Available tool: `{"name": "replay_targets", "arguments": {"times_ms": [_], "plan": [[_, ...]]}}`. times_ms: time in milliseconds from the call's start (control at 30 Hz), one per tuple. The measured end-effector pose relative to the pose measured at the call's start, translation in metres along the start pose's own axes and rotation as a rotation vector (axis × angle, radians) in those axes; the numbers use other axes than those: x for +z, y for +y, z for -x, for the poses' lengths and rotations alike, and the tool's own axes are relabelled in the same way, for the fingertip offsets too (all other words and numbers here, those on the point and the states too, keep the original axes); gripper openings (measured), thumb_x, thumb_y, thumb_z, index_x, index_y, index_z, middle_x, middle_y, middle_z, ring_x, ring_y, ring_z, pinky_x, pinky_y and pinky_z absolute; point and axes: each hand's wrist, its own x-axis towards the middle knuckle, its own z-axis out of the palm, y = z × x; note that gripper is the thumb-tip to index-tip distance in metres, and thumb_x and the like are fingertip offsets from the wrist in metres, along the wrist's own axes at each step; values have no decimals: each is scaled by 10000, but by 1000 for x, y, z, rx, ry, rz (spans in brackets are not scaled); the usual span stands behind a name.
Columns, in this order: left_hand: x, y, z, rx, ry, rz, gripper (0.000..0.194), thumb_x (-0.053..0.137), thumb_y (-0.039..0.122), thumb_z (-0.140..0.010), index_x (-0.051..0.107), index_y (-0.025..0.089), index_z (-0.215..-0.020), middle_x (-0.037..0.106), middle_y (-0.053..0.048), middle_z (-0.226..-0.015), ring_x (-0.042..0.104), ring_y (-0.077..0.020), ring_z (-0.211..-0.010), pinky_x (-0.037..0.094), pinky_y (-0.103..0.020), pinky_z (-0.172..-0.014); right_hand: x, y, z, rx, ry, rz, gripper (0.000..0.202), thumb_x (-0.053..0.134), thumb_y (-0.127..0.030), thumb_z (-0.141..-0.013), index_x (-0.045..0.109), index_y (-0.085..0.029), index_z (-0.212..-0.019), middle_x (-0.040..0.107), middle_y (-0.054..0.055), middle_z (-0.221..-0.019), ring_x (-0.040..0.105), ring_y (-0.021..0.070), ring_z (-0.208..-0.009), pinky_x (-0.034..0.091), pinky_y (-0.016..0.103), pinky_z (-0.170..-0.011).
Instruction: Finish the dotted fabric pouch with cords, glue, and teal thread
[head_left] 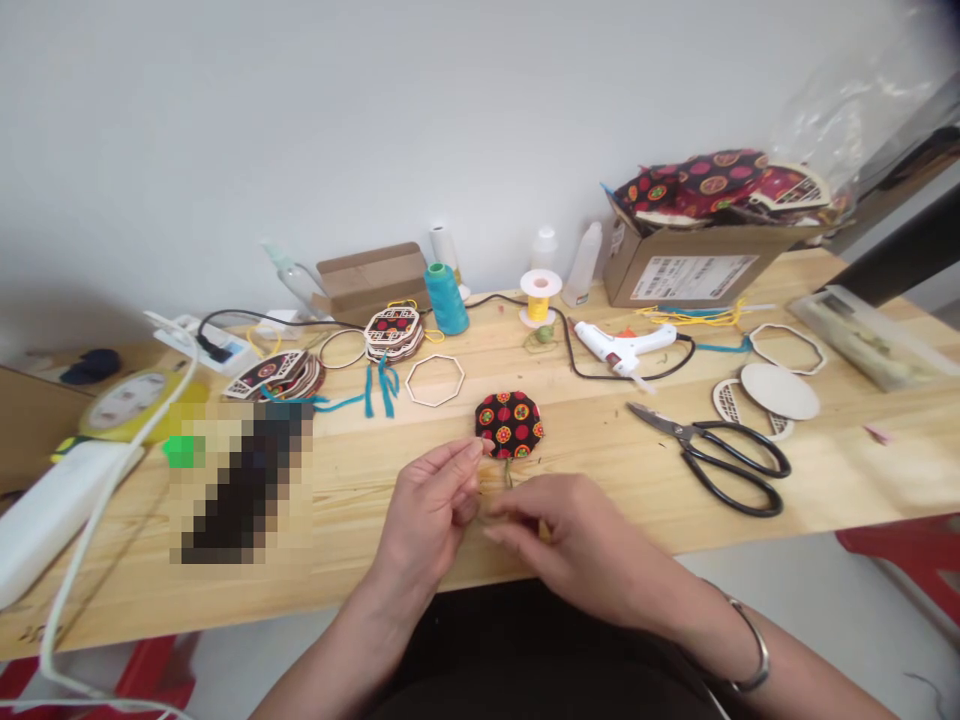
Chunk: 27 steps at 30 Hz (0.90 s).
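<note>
My left hand (429, 505) pinches the lower left edge of a small octagonal fabric-covered piece (511, 422), black with red and yellow round motifs. A thin olive-green cord (508, 474) hangs from its bottom edge. Just below the piece, my right hand (581, 535) is closed with thumb and forefinger together, somewhat blurred; the cord runs toward these fingertips. Whatever lies between them is too smeared to make out well. To the right are large black-handled scissors (709, 455), blades slightly apart. A thin octagonal wooden frame (435, 381) lies behind my left hand.
A white glue gun (624, 347) lies at the back right, its black cable looping around. Behind it stands a cardboard box (694, 265) full of patterned fabric pieces. A teal thread cone (447, 300) and a yellow spool (539, 300) stand along the wall. Stacked octagons (394, 332) sit left.
</note>
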Motion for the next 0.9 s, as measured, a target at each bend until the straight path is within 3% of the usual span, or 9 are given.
{"name": "replay_targets", "arguments": {"times_ms": [67, 167, 367, 500, 633, 767, 833, 900], "plan": [[0, -2, 1, 33, 10, -43, 215, 724, 308, -669, 695, 126, -779, 306, 98, -418, 208, -19, -390, 155, -152, -373, 1, 7, -4, 79, 190, 9, 188, 465, -219, -881, 644, -192, -832, 644, 9, -730, 563, 118, -645, 438, 236, -614], [-1, -7, 2, 116, 14, -168, 219, 695, 325, -700, 712, 154, -838, 378, 79, -439, 263, -34, -403, 173, -166, -379, 5, 15, -10, 66, 421, 35, 192, 472, -190, -872, 648, -170, -945, 654, 61, -868, 591, 145, -778, 467, 266, -699], [2, -5, 8, 358, 59, -516, 166, 660, 280, -726, 745, 192, -838, 615, 14, -585, 493, -100, -525, 392, -205, -520, 6, 18, -14, -59, 466, 169, 224, 433, -162, -887, 656, -144, -875, 644, 77, -805, 576, 145, -748, 463, 252, -673], [4, -4, 11, 484, 50, -623, 144, 645, 244, -735, 752, 210, -825, 694, -18, -737, 585, -141, -686, 447, -225, -664, 5, 17, -16, -65, 437, 333, 229, 424, -121, -867, 637, -142, -786, 622, 69, -723, 552, 151, -701, 426, 259, -645], [0, -8, 7, 351, 31, -485, 172, 650, 290, -740, 740, 201, -856, 578, 20, -562, 464, -81, -516, 384, -185, -500, 2, 17, -13, 13, 408, 395, 221, 436, -148, -861, 607, -143, -722, 599, 54, -674, 523, 140, -640, 372, 252, -591], [-3, -10, 2, 140, -10, -250, 241, 659, 338, -737, 719, 168, -897, 344, 78, -443, 250, -33, -408, 180, -160, -376, -3, 14, -7, 121, 213, 160, 340, 450, -274, -881, 524, -163, -568, 506, -8, -526, 410, 86, -488, 297, 227, -486], [-2, -9, 2, 107, -18, -222, 246, 662, 341, -736, 715, 161, -896, 339, 78, -450, 239, -28, -410, 158, -162, -380, -4, 14, -7, 181, 239, -5, 295, 477, -300, -871, 562, -166, -622, 520, -16, -546, 418, 81, -496, 310, 217, -483], [0, -9, 3, 101, -29, -231, 240, 662, 341, -736, 714, 162, -887, 370, 70, -461, 260, -29, -420, 166, -163, -389, -4, 16, -10, 221, 325, -165, 145, 536, -278, -838, 628, -172, -803, 585, -4, -653, 491, 94, -576, 368, 212, -525]]}}
